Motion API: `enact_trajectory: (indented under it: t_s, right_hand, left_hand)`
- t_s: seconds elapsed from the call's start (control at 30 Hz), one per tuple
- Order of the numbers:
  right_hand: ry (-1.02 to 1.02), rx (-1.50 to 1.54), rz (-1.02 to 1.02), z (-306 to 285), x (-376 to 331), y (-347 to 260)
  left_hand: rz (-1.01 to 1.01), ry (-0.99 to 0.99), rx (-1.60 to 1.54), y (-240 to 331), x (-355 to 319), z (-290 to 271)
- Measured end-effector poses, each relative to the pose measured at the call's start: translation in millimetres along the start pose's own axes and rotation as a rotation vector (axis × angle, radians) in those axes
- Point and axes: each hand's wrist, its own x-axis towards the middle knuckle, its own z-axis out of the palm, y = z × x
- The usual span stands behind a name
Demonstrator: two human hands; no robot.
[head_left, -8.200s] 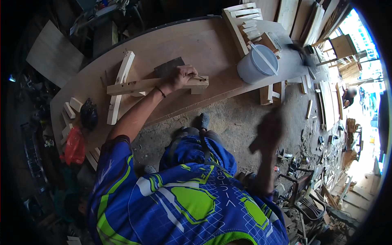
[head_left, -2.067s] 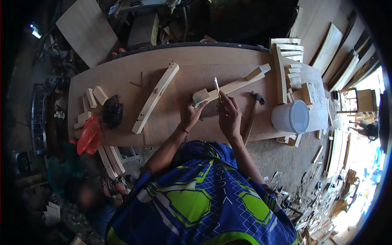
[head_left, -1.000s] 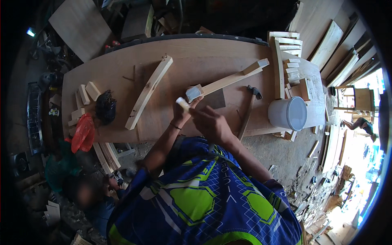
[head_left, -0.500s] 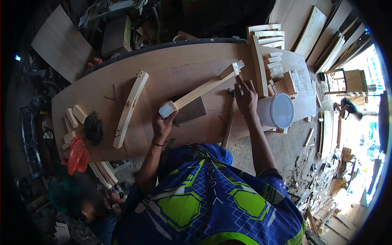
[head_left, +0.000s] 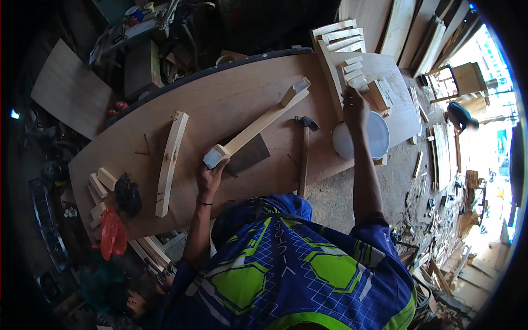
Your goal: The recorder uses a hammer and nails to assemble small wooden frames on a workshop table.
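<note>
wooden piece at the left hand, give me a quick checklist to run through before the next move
1. Left hand gripping the wooden piece at its near end: ok.
2. Pale patches showing on the near end block and far end block: ok.
3. Right hand holding a tool: cannot tell, the fingers hide it.
4. Hammer apart from the wooden piece: ok.
5. Hammer handle fully on the table: not ok, its end juts past the near edge.
6. White bucket upright: ok.

Daylight (head_left: 498, 157) glares at three o'clock; littered grey floor (head_left: 394, 204) at four; boards (head_left: 399, 32) lean between one and two.
</note>
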Motion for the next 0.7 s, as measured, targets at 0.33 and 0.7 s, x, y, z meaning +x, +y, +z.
enact_trajectory:
  t_s: [0.33, 0.7]
  right_hand:
    - [-0.092, 0.501, 0.594, -90.4, -48.1, 20.6]
    - [-0.086, -0.251, -0.250, 2.5, -58.1, -83.2]
  left_hand:
    - [0.017, -0.080, 0.099, -12.0, 8.3, -29.7]
    - [0.047, -0.032, -0.070, -19.6, 8.2, -16.9]
